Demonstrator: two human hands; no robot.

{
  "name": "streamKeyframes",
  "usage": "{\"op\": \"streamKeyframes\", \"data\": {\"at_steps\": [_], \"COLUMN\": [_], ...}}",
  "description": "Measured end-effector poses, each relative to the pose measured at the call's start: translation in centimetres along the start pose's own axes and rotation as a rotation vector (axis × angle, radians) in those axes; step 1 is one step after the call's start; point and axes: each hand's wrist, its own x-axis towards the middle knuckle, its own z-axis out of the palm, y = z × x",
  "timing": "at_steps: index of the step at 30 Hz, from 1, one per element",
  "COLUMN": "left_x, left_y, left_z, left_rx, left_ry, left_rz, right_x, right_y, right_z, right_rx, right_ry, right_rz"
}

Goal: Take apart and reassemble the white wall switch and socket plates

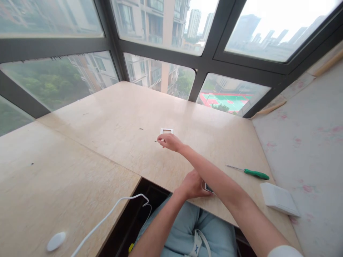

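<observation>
My right hand (169, 141) reaches out over the beige table (112, 117) and pinches a small dark screw (156, 141) at its fingertips. Just beyond it lies a small white square frame (166, 131) flat on the table. My left hand (193, 185) stays near the table's front edge, partly under my right forearm, with its fingers closed round a small device (208, 187) of which only a corner shows.
A green-handled screwdriver (249, 172) lies to the right, with a white box (278, 199) nearer the right edge. Another tiny screw (141, 129) lies further left. A white cable (107, 216) and oval switch (56, 241) rest at the lower left. Large windows (160, 71) surround the table.
</observation>
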Motion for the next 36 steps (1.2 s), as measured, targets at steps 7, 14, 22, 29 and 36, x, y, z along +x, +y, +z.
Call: {"op": "streamKeyframes", "data": {"at_steps": [7,14,22,29,36], "left_x": [-0.1,-0.4,1.7,2.0,1.9], "left_y": [0.2,0.2,0.4,0.1,0.1], "left_z": [0.0,-0.2,0.4,0.5,0.6], "left_rx": [0.067,0.041,0.128,0.139,0.145], "left_ry": [0.008,0.02,-0.002,-0.052,-0.065], "left_rz": [-0.042,-0.037,0.216,0.227,0.192], "right_x": [-12.7,-26.6,-32.4,-32.3,-32.6], "right_y": [2.6,2.8,1.3,1.5,2.1], "right_z": [-4.6,-5.5,-2.4,-1.6,-1.2], "right_rx": [0.544,0.588,0.243,0.157,0.11], "right_ry": [0.457,0.816,0.833,0.776,0.683], "right_rz": [0.23,0.51,0.417,0.274,0.256]}}
